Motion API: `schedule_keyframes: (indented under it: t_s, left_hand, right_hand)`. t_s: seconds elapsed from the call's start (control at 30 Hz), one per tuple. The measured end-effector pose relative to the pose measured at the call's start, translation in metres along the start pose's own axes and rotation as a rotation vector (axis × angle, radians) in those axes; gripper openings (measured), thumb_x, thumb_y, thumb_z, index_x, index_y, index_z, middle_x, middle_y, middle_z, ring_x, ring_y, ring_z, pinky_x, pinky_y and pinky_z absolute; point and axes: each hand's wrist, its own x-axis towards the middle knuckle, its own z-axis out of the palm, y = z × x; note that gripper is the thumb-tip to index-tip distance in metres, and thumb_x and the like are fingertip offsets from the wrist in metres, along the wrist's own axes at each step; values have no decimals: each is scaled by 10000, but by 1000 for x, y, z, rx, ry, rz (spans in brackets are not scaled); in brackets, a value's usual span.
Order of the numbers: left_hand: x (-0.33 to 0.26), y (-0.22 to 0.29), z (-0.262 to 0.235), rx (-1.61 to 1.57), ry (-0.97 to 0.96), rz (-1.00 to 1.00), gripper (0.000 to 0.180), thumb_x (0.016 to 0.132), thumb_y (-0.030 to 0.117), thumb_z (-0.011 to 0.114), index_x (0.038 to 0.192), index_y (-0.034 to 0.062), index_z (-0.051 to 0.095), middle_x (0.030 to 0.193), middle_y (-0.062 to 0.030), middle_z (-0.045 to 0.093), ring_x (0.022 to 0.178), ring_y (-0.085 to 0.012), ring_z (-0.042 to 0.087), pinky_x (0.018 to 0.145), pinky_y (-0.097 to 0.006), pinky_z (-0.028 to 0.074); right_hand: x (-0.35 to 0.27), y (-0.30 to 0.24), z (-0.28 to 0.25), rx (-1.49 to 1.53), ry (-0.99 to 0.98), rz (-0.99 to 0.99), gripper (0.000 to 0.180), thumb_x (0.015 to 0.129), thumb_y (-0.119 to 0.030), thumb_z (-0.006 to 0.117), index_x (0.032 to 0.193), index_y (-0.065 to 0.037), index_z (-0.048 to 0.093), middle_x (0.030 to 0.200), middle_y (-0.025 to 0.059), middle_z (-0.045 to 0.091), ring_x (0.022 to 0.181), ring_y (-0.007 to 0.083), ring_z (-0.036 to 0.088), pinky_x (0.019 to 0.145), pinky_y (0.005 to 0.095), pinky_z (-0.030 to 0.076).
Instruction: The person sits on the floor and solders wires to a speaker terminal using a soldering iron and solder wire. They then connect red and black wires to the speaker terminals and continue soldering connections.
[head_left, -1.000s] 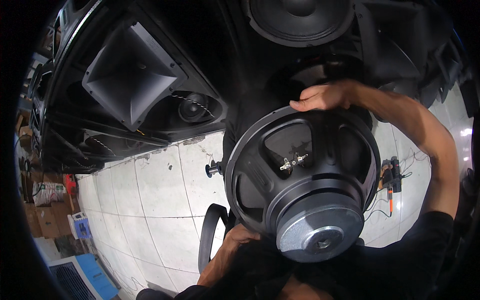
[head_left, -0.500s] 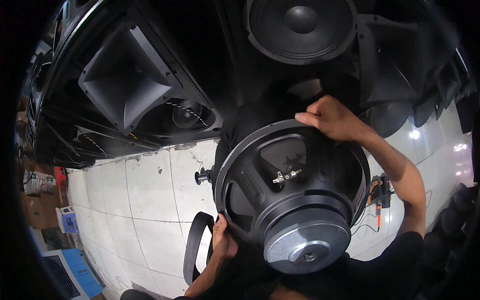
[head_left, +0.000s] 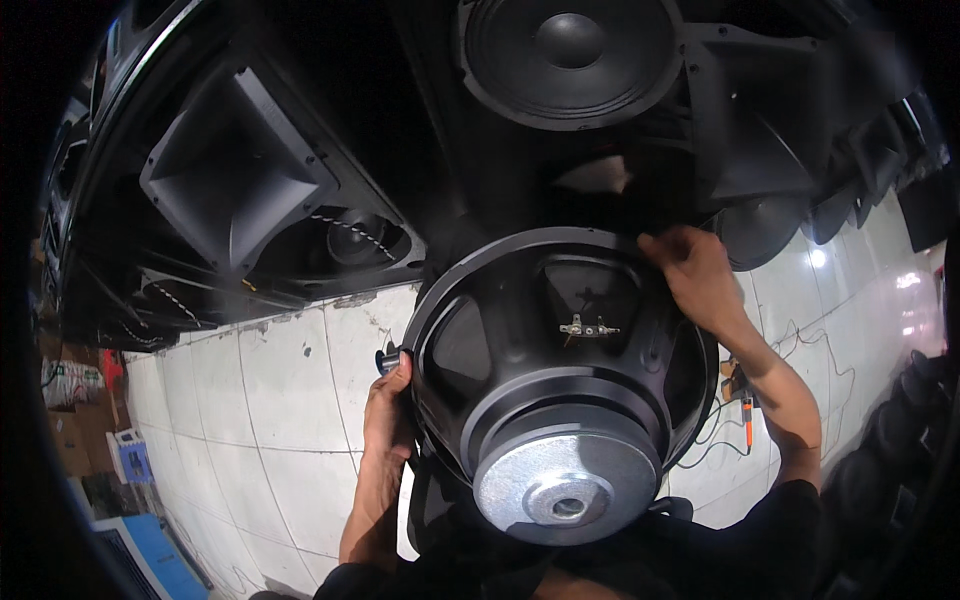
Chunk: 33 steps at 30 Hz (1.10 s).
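Two bare hands are wrapped around one large black speaker (head_left: 555, 380), which is held in the air in the middle of the view, above a floor of pale tiles (head_left: 270, 400) and just in front of a dark speaker cabinet (head_left: 300, 180). The speaker is turned with its back toward the camera, so that its round silver magnet (head_left: 567, 487) is seen lowest and nearest, with the black frame spreading out behind it. A small metal terminal (head_left: 588, 328) is seen on the frame, above the magnet. The left hand (head_left: 388, 405) is set on the left rim of the frame, its fingers closed over the edge; a small dark knob (head_left: 386, 361) is seen just beside its fingertips. The right hand (head_left: 695, 270) is laid on the upper right rim, its fingers curled tight on the edge. In the cabinet a square horn (head_left: 235, 185) is mounted at the left and a round speaker cone (head_left: 570, 55) at the top. An orange-handled tool (head_left: 747, 420) and thin wires (head_left: 800, 345) are seen on the tiles at the right, near the right forearm. Blue boxes (head_left: 135, 460) are seen at the far lower left.
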Motion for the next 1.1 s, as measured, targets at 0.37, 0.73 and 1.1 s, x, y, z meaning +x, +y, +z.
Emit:
schedule_keyframes:
  t_s: [0.37, 0.73, 1.1]
  left_hand:
    - [-12, -4, 20, 167, 80, 127, 387, 949, 358, 601, 1009, -20, 656, 919, -74, 671, 793, -146, 617, 726, -273, 493]
    - [-5, -21, 24, 414, 308, 268, 403, 952, 408, 596, 839, 24, 649, 784, 22, 558, 729, -74, 442, 696, -215, 362]
    - [1, -21, 30, 594, 462, 290, 500, 957, 434, 563, 840, -49, 618, 746, -8, 513, 732, -114, 400, 695, -251, 350]
  right_hand:
    - [-9, 51, -18, -219, 385, -314, 193, 889, -153, 627, 806, 14, 678, 662, 146, 658, 608, 347, 630, 599, 381, 484]
    - [157, 133, 59, 678, -378, -173, 480, 945, -210, 582, 1346, 33, 480, 1373, 149, 508, 1251, 237, 515, 1042, 330, 417]
    - [251, 85, 135, 538, -468, 320, 453, 963, -215, 501, 1305, 79, 459, 1326, 178, 505, 1266, 235, 473, 1058, 360, 395]
